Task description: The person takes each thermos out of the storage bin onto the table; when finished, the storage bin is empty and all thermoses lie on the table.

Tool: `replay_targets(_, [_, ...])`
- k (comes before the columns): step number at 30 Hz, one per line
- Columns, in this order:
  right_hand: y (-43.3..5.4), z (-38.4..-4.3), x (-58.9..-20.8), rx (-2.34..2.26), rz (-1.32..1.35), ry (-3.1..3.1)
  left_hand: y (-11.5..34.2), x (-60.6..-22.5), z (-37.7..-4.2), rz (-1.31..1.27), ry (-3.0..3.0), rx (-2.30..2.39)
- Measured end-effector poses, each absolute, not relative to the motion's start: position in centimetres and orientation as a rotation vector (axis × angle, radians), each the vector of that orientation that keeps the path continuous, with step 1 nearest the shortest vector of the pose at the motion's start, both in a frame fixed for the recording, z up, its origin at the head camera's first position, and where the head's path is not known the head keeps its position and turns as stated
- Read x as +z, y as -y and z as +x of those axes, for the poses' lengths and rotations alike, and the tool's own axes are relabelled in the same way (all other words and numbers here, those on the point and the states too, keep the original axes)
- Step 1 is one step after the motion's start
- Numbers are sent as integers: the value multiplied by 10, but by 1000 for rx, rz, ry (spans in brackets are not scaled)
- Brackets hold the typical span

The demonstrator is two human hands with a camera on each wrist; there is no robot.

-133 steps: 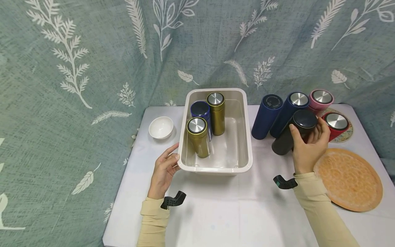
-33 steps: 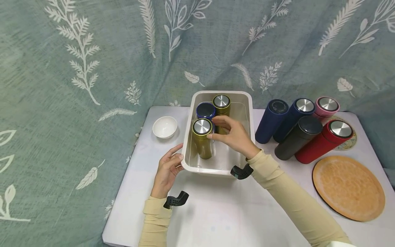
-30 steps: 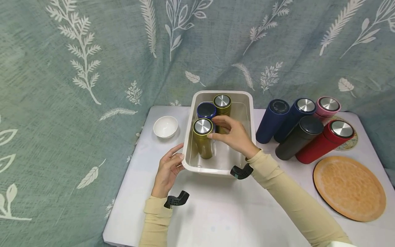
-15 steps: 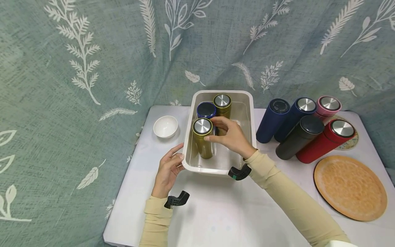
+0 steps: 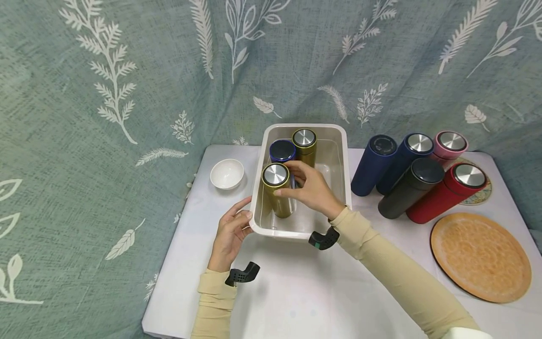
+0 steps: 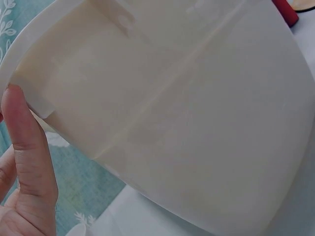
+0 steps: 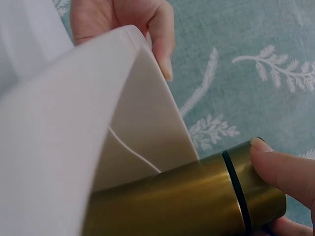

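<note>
A gold thermos flask [image 5: 280,200] with a steel-topped lid stands in the near left part of the beige plastic bin [image 5: 311,234]. My right hand [image 5: 312,188] grips it near the lid, thumb on the near side and fingers behind. In the right wrist view the thumb [image 7: 283,169] presses on the gold cap section. At the bin's near left corner, my left hand [image 5: 228,235] holds the rim between thumb and fingers. Behind the gripped flask stand a blue flask [image 5: 282,150] with a dark lid and a second gold flask [image 5: 306,153], both partly hidden.
Right of the bin stand two blue flasks [image 5: 368,172], a black one [image 5: 406,193], a red one [image 5: 440,200] and a pink one [image 5: 450,146]. A round orange board [image 5: 480,256] lies nearer. A white bowl [image 5: 227,174] sits left of the bin.
My right hand has let go of the black flask, moved left into the bin and gripped the near gold flask. Lately that flask's lid has shifted slightly left. My left hand stays at the rim.
</note>
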State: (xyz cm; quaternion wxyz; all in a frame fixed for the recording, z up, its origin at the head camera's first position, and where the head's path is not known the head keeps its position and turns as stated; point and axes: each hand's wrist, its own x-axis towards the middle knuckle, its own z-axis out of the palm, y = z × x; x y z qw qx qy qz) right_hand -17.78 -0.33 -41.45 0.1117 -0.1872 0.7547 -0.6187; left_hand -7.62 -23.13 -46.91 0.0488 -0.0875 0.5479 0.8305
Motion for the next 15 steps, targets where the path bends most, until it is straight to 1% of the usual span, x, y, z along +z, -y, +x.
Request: replay_targets(15, [12,-171,-414,-1772,-554,-2300,232,-469,-76,-266,-1674,2526])
